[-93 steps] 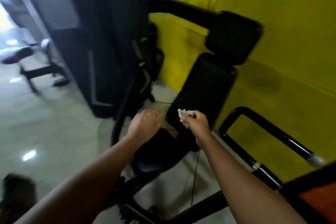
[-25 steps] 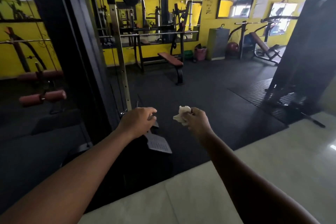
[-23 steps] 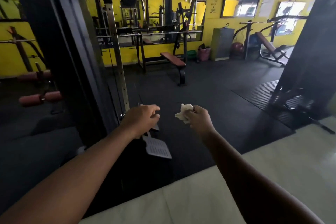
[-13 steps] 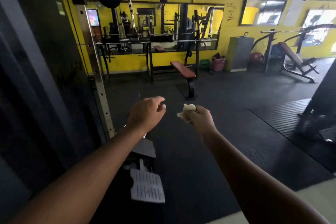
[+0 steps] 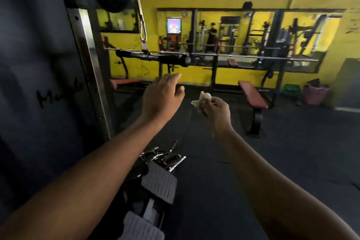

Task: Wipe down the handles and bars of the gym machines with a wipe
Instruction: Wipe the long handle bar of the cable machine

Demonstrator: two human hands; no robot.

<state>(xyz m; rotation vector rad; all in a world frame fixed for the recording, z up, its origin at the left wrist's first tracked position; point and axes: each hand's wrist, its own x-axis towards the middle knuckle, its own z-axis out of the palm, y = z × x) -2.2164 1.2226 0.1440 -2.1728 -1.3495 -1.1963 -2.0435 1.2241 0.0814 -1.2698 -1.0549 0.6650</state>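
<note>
A black cable-machine bar [image 5: 153, 57] hangs level from a carabiner and chain [image 5: 143, 31] under a pale ball stop. My left hand [image 5: 162, 96] is raised just below the bar's right grip, fingers loosely spread, touching nothing. My right hand [image 5: 215, 108] pinches a crumpled white wipe [image 5: 200, 99] to the right of the left hand, lower than the bar and apart from it.
The machine's dark upright panel and steel post [image 5: 87, 60] stand at my left. Grey footplates [image 5: 158, 184] and metal cable attachments [image 5: 167, 159] lie on the floor below my arms. A red flat bench [image 5: 252, 96] and mirrored yellow wall with racks are ahead.
The view has swung from a yellow-walled seat machine to this cable station and tilted up. My left hand has opened and risen toward the hanging bar. The wipe stays in my right hand.
</note>
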